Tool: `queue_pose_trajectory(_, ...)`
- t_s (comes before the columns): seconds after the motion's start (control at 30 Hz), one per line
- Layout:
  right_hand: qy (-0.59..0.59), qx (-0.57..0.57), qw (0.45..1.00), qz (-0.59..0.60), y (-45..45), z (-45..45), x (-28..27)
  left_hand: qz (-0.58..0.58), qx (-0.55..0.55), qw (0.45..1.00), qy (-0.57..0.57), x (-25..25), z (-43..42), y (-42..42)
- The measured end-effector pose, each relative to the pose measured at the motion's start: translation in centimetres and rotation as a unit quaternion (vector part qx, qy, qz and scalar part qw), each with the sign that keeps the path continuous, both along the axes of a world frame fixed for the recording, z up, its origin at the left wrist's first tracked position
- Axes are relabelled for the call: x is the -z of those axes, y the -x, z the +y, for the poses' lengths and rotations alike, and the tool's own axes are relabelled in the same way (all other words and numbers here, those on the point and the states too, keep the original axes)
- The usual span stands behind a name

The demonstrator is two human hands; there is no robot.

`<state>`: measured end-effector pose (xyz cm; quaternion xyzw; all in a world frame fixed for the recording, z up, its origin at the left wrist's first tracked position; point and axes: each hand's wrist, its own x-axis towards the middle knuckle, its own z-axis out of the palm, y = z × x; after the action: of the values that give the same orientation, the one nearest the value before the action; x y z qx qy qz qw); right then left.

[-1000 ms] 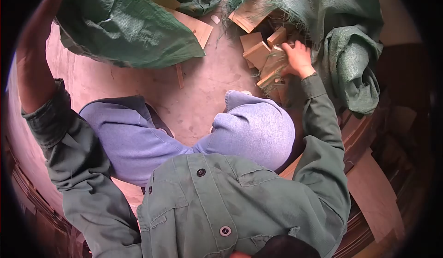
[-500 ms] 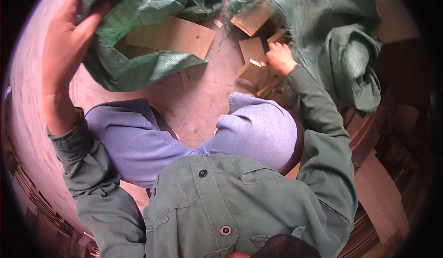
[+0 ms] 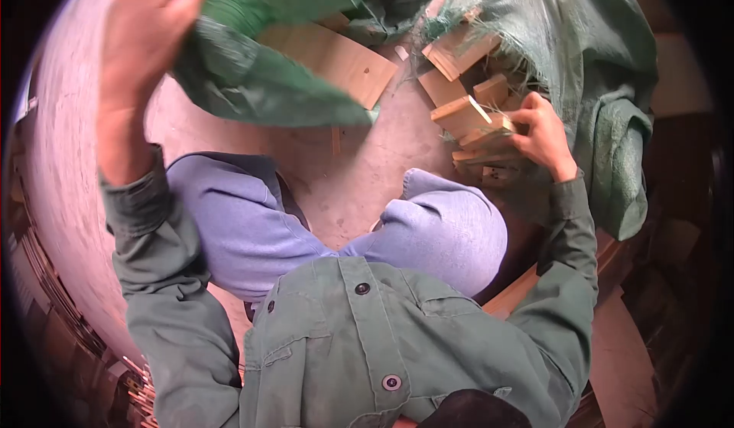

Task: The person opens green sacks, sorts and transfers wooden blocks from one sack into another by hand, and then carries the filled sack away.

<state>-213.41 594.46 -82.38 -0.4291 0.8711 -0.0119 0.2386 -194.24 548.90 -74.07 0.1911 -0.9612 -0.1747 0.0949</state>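
Observation:
At the upper left, my left hand (image 3: 145, 42), blurred by motion, is closed on the raised edge of a green woven sack (image 3: 229, 68). A broad pale wooden board (image 3: 329, 57) lies in that sack's mouth, partly hidden by its fabric. On the right, my right hand (image 3: 544, 137) has its thumb and fingers closed around the end of a small wooden block (image 3: 493, 131). Several other wooden blocks (image 3: 461, 116) are heaped beside it, at the frayed mouth of a second green sack (image 3: 612, 45).
Concrete floor (image 3: 336, 175) shows between the two sacks and my bent knees. A small white scrap (image 3: 401, 53) and a thin wood strip (image 3: 336, 141) lie on it. Flat boards (image 3: 623, 351) are at the lower right, and thin sticks (image 3: 138, 390) at the lower left.
My right hand has shifted right and nearer to me, from on top of the blocks to their right side. My left hand has lifted the sack edge, and the view has shifted slightly.

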Motion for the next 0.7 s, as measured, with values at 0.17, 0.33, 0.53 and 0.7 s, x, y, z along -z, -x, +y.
queue_pose_trajectory(0.17,-0.136,-0.062,0.985,0.090,-3.4,-1.9,3.8,0.056,0.042,0.997,-0.023,-0.3,0.4,-1.4)
queue_pose_trajectory(0.33,-0.038,-0.072,0.997,0.000,-1.0,-2.4,2.0,0.009,0.088,0.995,-0.040,-1.5,3.5,-1.2)
queue_pose_trajectory(0.53,0.189,0.048,0.976,-0.096,-0.1,-4.2,-6.0,0.113,0.105,0.987,0.051,-4.3,2.0,-3.0)
queue_pose_trajectory(0.7,0.273,0.097,0.953,-0.093,3.4,-10.0,-9.0,0.118,0.130,0.984,-0.029,-4.4,2.2,-4.3)
